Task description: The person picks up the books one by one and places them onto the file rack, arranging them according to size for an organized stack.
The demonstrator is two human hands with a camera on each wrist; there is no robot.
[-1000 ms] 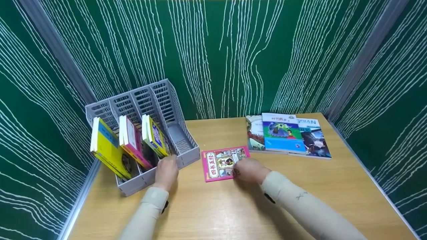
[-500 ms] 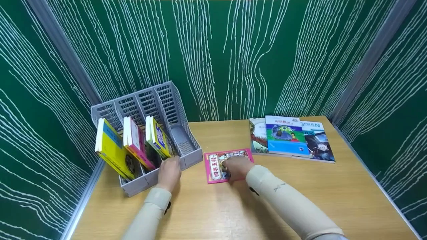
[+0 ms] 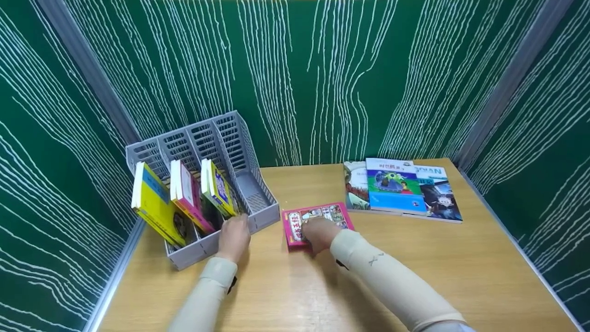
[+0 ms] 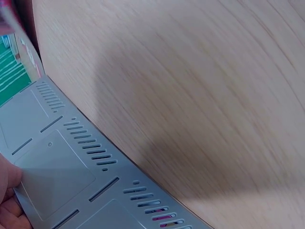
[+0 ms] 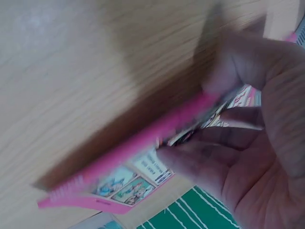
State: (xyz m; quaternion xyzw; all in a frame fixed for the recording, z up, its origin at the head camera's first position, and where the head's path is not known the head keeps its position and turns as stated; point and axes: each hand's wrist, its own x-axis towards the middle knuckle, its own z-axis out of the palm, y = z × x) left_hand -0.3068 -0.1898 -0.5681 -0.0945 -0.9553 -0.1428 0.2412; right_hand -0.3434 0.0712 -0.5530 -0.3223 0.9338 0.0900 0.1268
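Observation:
My right hand (image 3: 319, 233) pinches a pink comic-style book (image 3: 343, 220) in the middle of the table. In the right wrist view, the thumb lies at the spine edge of the book (image 5: 136, 143) and the fingers rest on its illustrated cover. A shadow runs along the table beneath that edge. My left hand (image 3: 234, 237) grips the front lip of the grey magazine rack (image 3: 196, 252). In the left wrist view, the thumb of the left hand (image 4: 8, 195) presses on the outside of the rack's front panel (image 4: 55, 169).
The rack's left three compartments hold a yellow book (image 3: 159, 207), pink books (image 3: 191, 196) and a smaller yellow book (image 3: 219, 186). Its right compartment (image 3: 251, 186) shows a bare floor. Several overlapping books (image 3: 396, 186) lie at the back right. Green walls (image 3: 295, 83) enclose the table (image 3: 286, 295).
My right hand has moved left across the pink book, and the book's near edge has tipped up a little. The left hand stays on the rack's front lip.

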